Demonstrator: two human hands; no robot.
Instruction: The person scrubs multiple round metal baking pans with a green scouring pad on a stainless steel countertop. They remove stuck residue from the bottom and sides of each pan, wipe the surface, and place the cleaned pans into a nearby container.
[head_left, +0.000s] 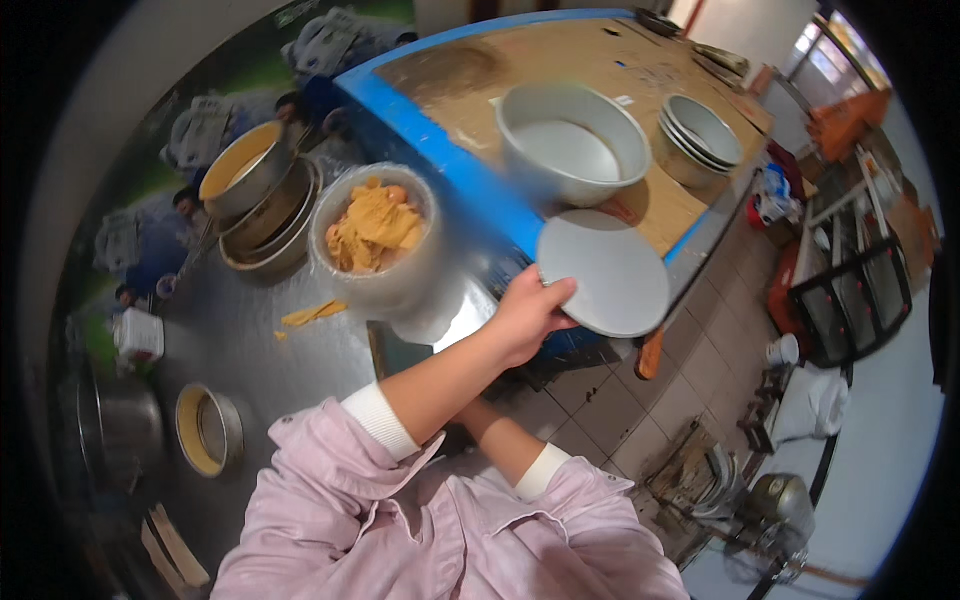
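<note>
My left hand (531, 319) grips a flat grey round plate (609, 274), like a loose cake-tin base, by its near left edge. The thumb lies on the upper face. My left forearm crosses over the right one. My right hand is out of view behind it; only the right forearm (506, 439) shows. Just beyond the plate, a large round cake tin (574, 142) stands on brown cardboard (465, 82). Left of my left hand, a plastic-lined tub (427, 225) holds yellow-orange dough (379, 225) and what look like eggs.
Several nested tins (697, 139) stand right on the blue-edged table (457, 150). On the metal counter (300, 367) are stacked lined pans (244, 161), a small lined tin (210, 431), a pot (124, 424) and dough scraps (315, 311). A wooden handle (649, 356) juts past the table edge.
</note>
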